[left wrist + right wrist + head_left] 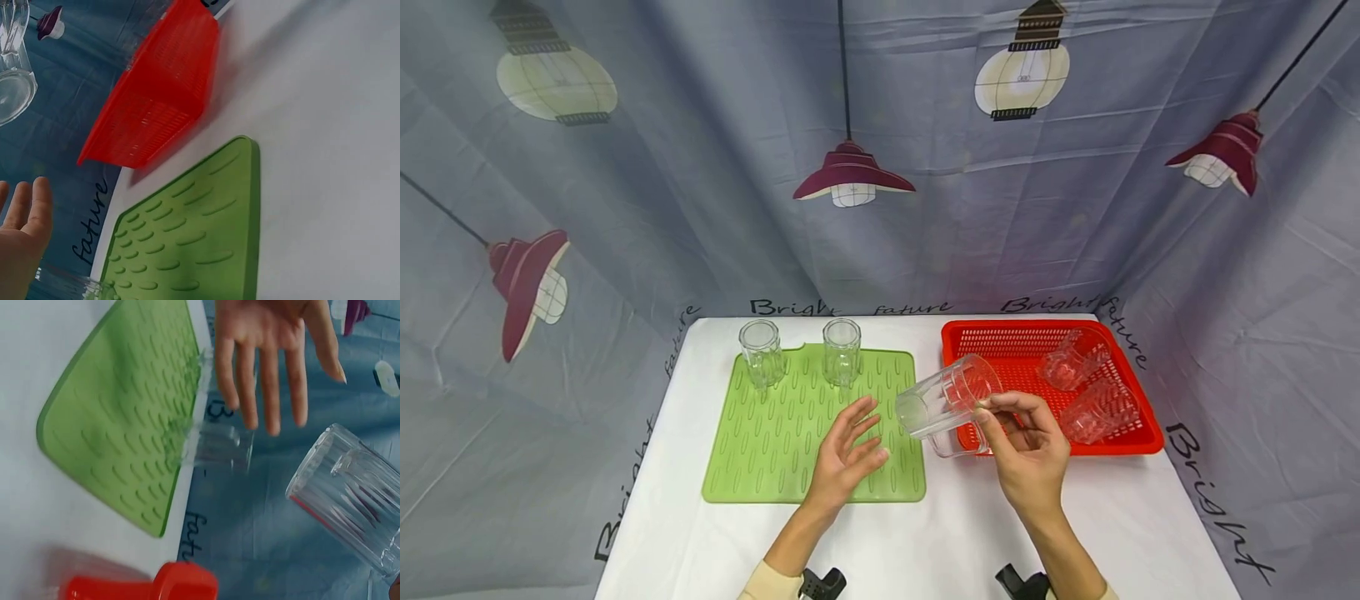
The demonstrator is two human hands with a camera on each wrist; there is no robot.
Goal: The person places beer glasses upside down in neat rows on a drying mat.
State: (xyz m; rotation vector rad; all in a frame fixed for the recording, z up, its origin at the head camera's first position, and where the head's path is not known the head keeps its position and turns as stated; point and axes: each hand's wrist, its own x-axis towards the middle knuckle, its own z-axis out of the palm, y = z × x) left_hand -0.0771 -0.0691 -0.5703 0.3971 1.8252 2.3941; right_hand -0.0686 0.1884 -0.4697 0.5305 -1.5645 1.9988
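Note:
My right hand (1030,446) pinches a clear glass mug (943,398) near its right end, between thumb and fingers. The mug is tilted in the air, its handle hanging below, between the green mat and the red basket. In the right wrist view this mug (350,494) appears at the right, with just a fingertip at the lower corner. My left hand (846,458) hovers over the right part of the green ridged mat (790,467), fingers spread and holding nothing. The left wrist view catches that hand (25,234) at the left edge, below the mug (15,94).
Two glass mugs (762,354) (842,354) stand along the mat's back edge. Two more glass mugs (1071,362) (1097,412) lie on their sides in the red basket (951,333) at the right. A patterned curtain (880,258) hangs behind the white table (917,550).

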